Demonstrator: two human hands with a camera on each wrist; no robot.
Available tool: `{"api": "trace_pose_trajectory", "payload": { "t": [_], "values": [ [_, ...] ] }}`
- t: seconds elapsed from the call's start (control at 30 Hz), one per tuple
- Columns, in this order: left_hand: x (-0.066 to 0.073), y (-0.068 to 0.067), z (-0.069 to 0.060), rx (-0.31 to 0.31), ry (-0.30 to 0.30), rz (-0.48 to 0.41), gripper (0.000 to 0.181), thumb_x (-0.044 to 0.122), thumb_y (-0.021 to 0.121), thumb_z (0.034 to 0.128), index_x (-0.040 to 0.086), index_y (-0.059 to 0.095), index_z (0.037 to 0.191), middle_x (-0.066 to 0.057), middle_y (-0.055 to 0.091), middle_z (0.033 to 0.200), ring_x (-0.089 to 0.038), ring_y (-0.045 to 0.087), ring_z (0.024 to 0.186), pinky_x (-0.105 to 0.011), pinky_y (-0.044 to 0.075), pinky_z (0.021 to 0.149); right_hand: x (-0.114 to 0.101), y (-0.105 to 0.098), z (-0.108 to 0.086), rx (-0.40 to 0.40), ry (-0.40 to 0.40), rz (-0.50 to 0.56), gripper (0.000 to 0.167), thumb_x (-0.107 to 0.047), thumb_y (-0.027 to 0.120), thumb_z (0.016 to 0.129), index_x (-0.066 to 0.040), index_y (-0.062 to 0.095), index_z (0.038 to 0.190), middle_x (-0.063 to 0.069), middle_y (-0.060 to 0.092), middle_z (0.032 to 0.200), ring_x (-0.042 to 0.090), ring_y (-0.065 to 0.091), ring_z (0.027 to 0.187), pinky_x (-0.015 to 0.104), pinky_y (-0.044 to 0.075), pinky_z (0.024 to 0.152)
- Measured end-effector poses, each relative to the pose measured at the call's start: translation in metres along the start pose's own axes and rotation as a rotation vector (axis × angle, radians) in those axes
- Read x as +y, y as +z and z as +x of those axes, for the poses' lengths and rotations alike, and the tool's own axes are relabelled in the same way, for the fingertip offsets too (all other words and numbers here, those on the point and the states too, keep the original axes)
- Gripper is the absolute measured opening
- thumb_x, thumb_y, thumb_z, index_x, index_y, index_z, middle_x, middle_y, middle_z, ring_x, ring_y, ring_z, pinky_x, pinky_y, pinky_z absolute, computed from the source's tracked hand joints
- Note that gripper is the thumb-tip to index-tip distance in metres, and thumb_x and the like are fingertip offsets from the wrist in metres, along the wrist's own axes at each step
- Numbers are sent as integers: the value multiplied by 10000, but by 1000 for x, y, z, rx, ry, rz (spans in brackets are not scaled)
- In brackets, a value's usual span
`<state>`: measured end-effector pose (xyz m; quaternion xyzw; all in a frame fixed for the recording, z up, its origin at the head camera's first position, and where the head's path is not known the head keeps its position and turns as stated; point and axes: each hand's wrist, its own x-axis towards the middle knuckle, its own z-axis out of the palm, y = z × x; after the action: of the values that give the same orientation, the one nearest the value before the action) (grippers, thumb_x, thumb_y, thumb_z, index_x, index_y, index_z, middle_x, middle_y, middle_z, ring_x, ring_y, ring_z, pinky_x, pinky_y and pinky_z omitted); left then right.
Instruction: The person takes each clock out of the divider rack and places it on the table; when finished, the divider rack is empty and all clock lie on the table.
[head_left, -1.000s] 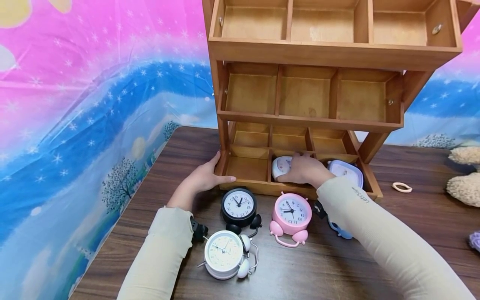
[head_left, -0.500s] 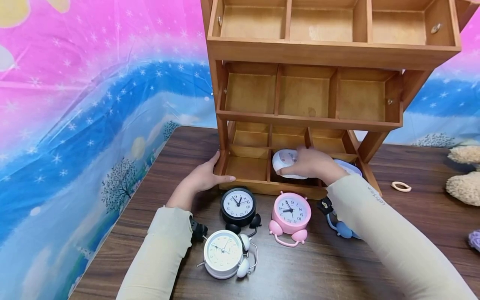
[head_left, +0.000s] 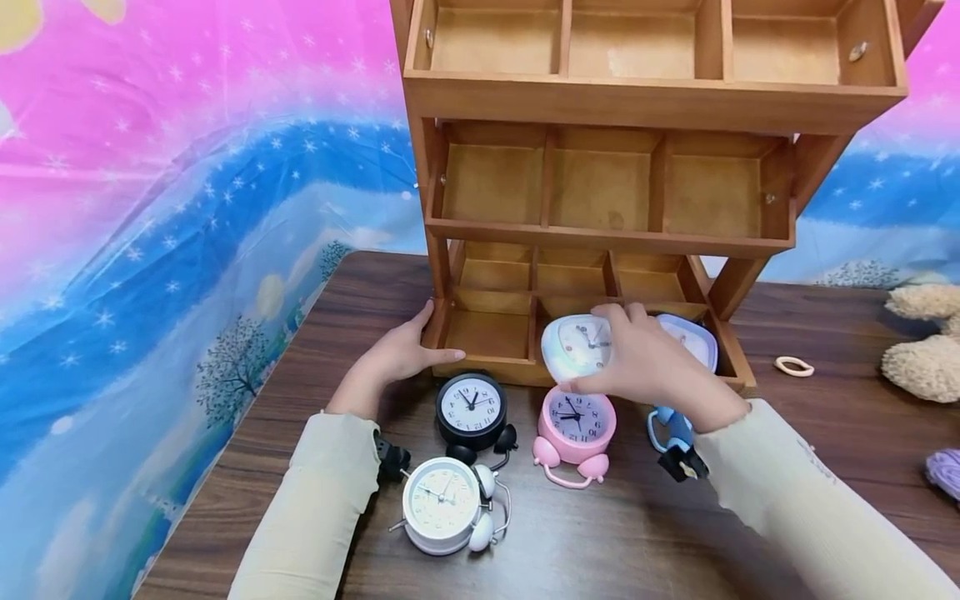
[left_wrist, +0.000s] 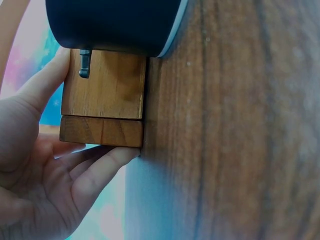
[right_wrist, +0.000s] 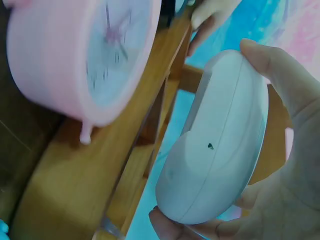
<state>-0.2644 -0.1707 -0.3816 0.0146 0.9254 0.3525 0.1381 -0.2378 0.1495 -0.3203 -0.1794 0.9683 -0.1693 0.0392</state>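
Note:
My right hand (head_left: 648,358) holds a white rounded alarm clock (head_left: 576,354) by its edges, dial up, over the front middle compartment of the bottom tier. The right wrist view shows thumb and fingers pinching this white clock (right_wrist: 215,140) at opposite ends. At the wooden shelf's (head_left: 487,371) lower left corner, my left hand (head_left: 393,357) grips the frame, thumb in front and fingers round the side. A lavender clock (head_left: 688,337) sits in the front right compartment, partly behind my right hand. Just before the shelf lie a black twin-bell clock (head_left: 471,406) and a pink one (head_left: 577,421).
A white twin-bell clock (head_left: 442,507) lies nearer, beside my left sleeve. Part of a blue clock (head_left: 678,429) shows under my right wrist. To the right are a wooden ring (head_left: 793,367), a fluffy beige toy (head_left: 926,367) and purple yarn (head_left: 945,471). A printed cloth (head_left: 187,208) hangs behind.
My right hand has lifted the white rounded clock out of the front middle compartment and drawn it toward me, its dial now visible. My left hand stays on the shelf corner.

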Motion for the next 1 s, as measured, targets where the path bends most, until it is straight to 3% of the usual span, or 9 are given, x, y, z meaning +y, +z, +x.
{"api": "trace_pose_trajectory", "payload": {
  "t": [0.3,0.5,0.63,0.83,1.0],
  "values": [
    [0,-1,-1,-12,4,8,1049,502,683,907,157,-22,1604,-213,164,1625,-420,251,1452,-570,266,1138,-11,19,-51,59,-109,30,1064,-616,874,590,-74,471,1412,168,506,1232,301,540,1036,487,515,822],
    [1,-1,0,-15,-5,11,1050,502,681,908,164,-31,1603,-209,154,1629,-414,241,1458,-565,253,1145,-17,32,-81,13,-125,8,1081,-709,835,571,-106,495,1402,103,526,1189,234,530,1004,443,516,800],
    [1,-1,-1,-12,-7,11,1047,503,677,911,163,-31,1603,-213,154,1628,-417,239,1458,-564,247,1148,-21,41,-95,-19,-123,-4,1100,-756,816,545,-130,505,1394,73,526,1182,197,516,985,416,512,792],
    [0,-1,-1,-10,-5,0,1049,496,682,910,172,-35,1603,-209,157,1628,-416,243,1457,-565,251,1146,-26,54,-108,0,-132,-15,1087,-752,836,504,-144,532,1353,29,516,1155,172,499,958,375,515,759],
    [1,-1,-1,-11,-3,-6,1051,493,686,908,172,-35,1603,-206,155,1630,-415,243,1457,-567,250,1146,-27,61,-117,-17,-125,-11,1092,-795,805,496,-159,533,1341,0,505,1143,139,486,968,374,515,799]
  ]
}}
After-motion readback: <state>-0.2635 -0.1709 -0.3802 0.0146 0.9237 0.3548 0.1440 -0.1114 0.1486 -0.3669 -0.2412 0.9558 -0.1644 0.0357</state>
